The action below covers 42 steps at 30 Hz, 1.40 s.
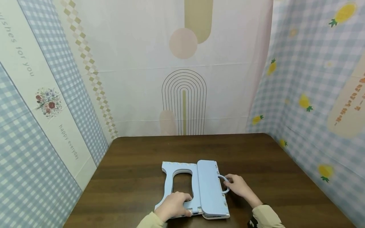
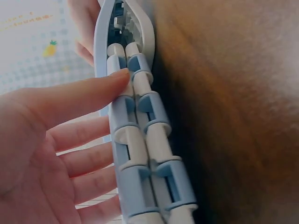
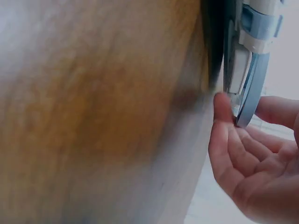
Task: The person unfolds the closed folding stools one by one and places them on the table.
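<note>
A light blue plastic folding stool [image 1: 212, 186] lies folded flat on the table, its leg panel with an arched cutout to the left. My left hand [image 1: 175, 204] grips the leg panel's near side. In the left wrist view its thumb [image 2: 100, 86] presses the blue and white hinge edge [image 2: 135, 144], while the other fingers reach over the upper face, their tips hidden. At the stool's right side my right hand [image 1: 238, 185] holds the curved carry handle [image 1: 225, 180]. The right wrist view has the handle [image 3: 254, 91] between thumb and fingers.
The dark brown wooden table [image 1: 137, 171] extends around the stool on all sides. Behind it hangs a pale printed cloth [image 1: 137, 95]. Checked cloths stand at the left [image 1: 57, 126] and the right [image 1: 308, 126], close along the table's sides.
</note>
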Each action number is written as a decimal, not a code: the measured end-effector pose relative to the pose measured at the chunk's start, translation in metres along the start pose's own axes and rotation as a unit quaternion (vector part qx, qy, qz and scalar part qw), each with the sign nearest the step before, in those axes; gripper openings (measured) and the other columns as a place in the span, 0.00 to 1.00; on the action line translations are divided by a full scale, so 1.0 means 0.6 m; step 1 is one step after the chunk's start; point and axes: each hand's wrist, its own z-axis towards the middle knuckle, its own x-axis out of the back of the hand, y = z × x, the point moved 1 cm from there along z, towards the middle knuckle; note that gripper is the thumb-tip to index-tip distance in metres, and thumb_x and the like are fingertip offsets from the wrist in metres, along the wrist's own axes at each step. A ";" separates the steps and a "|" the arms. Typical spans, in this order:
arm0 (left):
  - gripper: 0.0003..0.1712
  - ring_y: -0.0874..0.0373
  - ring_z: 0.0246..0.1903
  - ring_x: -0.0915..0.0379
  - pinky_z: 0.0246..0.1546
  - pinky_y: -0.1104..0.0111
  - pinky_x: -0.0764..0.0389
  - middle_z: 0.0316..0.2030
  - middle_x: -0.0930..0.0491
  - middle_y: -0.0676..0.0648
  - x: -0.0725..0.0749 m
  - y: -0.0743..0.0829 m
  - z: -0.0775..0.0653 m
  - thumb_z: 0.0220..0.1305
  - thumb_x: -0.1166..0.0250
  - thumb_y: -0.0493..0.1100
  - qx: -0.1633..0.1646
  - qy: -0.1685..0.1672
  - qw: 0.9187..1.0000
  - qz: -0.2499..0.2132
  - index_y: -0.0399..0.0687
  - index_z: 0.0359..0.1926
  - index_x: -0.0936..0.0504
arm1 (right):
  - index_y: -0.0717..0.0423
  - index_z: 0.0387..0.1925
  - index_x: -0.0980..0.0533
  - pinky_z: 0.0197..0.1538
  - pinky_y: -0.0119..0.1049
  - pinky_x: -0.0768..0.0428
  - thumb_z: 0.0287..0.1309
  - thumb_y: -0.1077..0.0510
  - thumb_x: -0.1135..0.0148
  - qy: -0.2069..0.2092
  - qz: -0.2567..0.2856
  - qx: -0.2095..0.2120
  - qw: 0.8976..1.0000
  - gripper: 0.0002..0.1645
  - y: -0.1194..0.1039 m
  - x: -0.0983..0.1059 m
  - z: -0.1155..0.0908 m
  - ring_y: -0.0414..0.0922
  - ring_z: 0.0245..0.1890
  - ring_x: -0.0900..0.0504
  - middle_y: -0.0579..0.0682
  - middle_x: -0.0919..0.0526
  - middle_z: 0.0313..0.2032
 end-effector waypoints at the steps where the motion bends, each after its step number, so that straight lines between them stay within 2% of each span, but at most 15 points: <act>1: 0.24 0.63 0.38 0.24 0.31 0.71 0.25 0.39 0.18 0.57 -0.001 -0.001 0.000 0.41 0.29 0.54 0.000 0.002 1.000 -0.005 0.57 0.43 0.20 | 0.66 0.38 0.25 0.22 0.29 0.29 0.53 0.64 0.44 -0.012 0.031 -0.001 0.999 0.11 0.002 0.002 0.000 0.39 0.21 0.27 0.53 0.19 0.23; 3: 0.24 0.63 0.38 0.24 0.31 0.71 0.25 0.39 0.18 0.57 -0.003 -0.003 -0.001 0.41 0.30 0.54 -0.001 0.007 1.000 -0.011 0.57 0.44 0.20 | 0.71 0.41 0.27 0.23 0.30 0.25 0.54 0.64 0.46 -0.038 0.092 -0.007 0.995 0.14 0.006 0.008 0.001 0.39 0.22 0.25 0.58 0.18 0.26; 6: 0.24 0.63 0.39 0.24 0.32 0.71 0.25 0.40 0.19 0.58 -0.004 -0.004 -0.003 0.42 0.30 0.54 -0.001 0.014 1.000 -0.011 0.58 0.45 0.20 | 0.76 0.45 0.30 0.25 0.31 0.23 0.56 0.62 0.48 -0.068 0.176 -0.033 0.981 0.20 0.010 0.018 0.001 0.39 0.24 0.23 0.61 0.17 0.29; 10: 0.24 0.63 0.38 0.24 0.31 0.71 0.25 0.40 0.18 0.58 -0.004 0.000 -0.008 0.43 0.31 0.56 -0.005 0.025 1.000 0.007 0.59 0.45 0.20 | 0.76 0.50 0.32 0.26 0.29 0.25 0.59 0.58 0.50 -0.096 0.249 -0.077 0.961 0.25 0.014 0.038 0.000 0.37 0.24 0.21 0.55 0.16 0.31; 12: 0.25 0.63 0.36 0.24 0.30 0.72 0.26 0.38 0.18 0.58 -0.004 0.003 -0.011 0.43 0.31 0.56 -0.015 0.039 0.999 0.019 0.59 0.46 0.21 | 0.76 0.51 0.34 0.27 0.28 0.25 0.61 0.56 0.51 -0.103 0.271 -0.082 0.953 0.26 0.012 0.050 0.000 0.37 0.26 0.20 0.51 0.15 0.31; 16: 0.25 0.67 0.31 0.25 0.27 0.75 0.27 0.37 0.18 0.58 -0.003 0.010 -0.016 0.43 0.31 0.54 -0.049 0.087 0.995 0.029 0.57 0.46 0.22 | 0.75 0.53 0.35 0.30 0.27 0.24 0.62 0.55 0.52 -0.096 0.304 -0.077 0.944 0.27 -0.003 0.083 -0.006 0.35 0.28 0.19 0.45 0.15 0.31; 19: 0.25 0.71 0.30 0.27 0.27 0.78 0.28 0.38 0.18 0.59 -0.001 0.014 -0.017 0.44 0.31 0.54 -0.071 0.116 0.991 0.012 0.57 0.46 0.22 | 0.72 0.54 0.34 0.31 0.26 0.23 0.61 0.55 0.50 -0.085 0.323 -0.071 0.940 0.26 -0.022 0.110 -0.011 0.33 0.29 0.19 0.42 0.15 0.31; 21: 0.25 0.73 0.30 0.28 0.26 0.79 0.29 0.39 0.19 0.59 0.000 0.017 -0.014 0.46 0.33 0.55 -0.086 0.127 0.988 -0.005 0.57 0.48 0.23 | 0.67 0.53 0.30 0.32 0.25 0.23 0.60 0.56 0.48 -0.073 0.338 -0.066 0.936 0.23 -0.036 0.127 -0.014 0.33 0.30 0.19 0.40 0.15 0.31; 25: 0.26 0.72 0.34 0.27 0.29 0.81 0.28 0.43 0.20 0.58 0.001 0.018 -0.007 0.51 0.36 0.57 -0.127 0.154 0.979 -0.028 0.56 0.50 0.24 | 0.49 0.42 0.21 0.32 0.25 0.23 0.58 0.57 0.45 -0.046 0.391 -0.056 0.918 0.11 -0.070 0.157 -0.018 0.33 0.30 0.18 0.41 0.14 0.30; 27: 0.26 0.69 0.37 0.25 0.33 0.82 0.26 0.44 0.20 0.57 0.002 0.018 -0.004 0.52 0.37 0.58 -0.153 0.172 0.972 -0.038 0.54 0.52 0.25 | 0.44 0.37 0.20 0.33 0.26 0.23 0.58 0.58 0.46 -0.033 0.420 -0.041 0.906 0.10 -0.089 0.171 -0.021 0.34 0.30 0.18 0.41 0.14 0.30; 29: 0.27 0.68 0.40 0.25 0.37 0.81 0.25 0.46 0.20 0.54 0.004 0.017 -0.003 0.54 0.38 0.57 -0.177 0.185 0.965 -0.055 0.52 0.53 0.26 | 0.44 0.37 0.20 0.34 0.26 0.22 0.59 0.59 0.46 -0.026 0.444 -0.021 0.895 0.10 -0.110 0.181 -0.022 0.34 0.30 0.18 0.41 0.15 0.30; 31: 0.28 0.67 0.43 0.25 0.41 0.80 0.25 0.46 0.21 0.53 0.006 0.017 -0.002 0.54 0.38 0.55 -0.195 0.190 0.959 -0.081 0.50 0.54 0.27 | 0.48 0.41 0.21 0.35 0.26 0.22 0.59 0.61 0.47 -0.024 0.459 0.006 0.888 0.12 -0.130 0.187 -0.024 0.34 0.31 0.18 0.41 0.15 0.32; 36: 0.28 0.67 0.43 0.25 0.44 0.78 0.24 0.45 0.20 0.51 0.007 0.018 -0.005 0.53 0.36 0.52 -0.210 0.183 0.948 -0.156 0.47 0.54 0.28 | 0.61 0.56 0.32 0.39 0.26 0.22 0.60 0.63 0.49 -0.021 0.453 0.070 0.888 0.22 -0.177 0.186 -0.032 0.34 0.38 0.19 0.42 0.16 0.40; 39: 0.27 0.66 0.42 0.24 0.44 0.78 0.24 0.43 0.20 0.50 0.004 0.016 -0.005 0.52 0.35 0.50 -0.207 0.181 0.942 -0.193 0.46 0.53 0.28 | 0.67 0.60 0.39 0.40 0.26 0.23 0.60 0.65 0.50 -0.015 0.436 0.116 0.892 0.26 -0.196 0.178 -0.033 0.33 0.42 0.20 0.43 0.17 0.43; 42: 0.27 0.63 0.41 0.23 0.45 0.75 0.23 0.43 0.19 0.49 0.001 0.012 -0.006 0.51 0.34 0.48 -0.201 0.182 0.936 -0.223 0.46 0.51 0.28 | 0.67 0.60 0.40 0.40 0.25 0.24 0.60 0.66 0.50 -0.004 0.415 0.154 0.897 0.27 -0.209 0.168 -0.030 0.32 0.41 0.22 0.42 0.18 0.44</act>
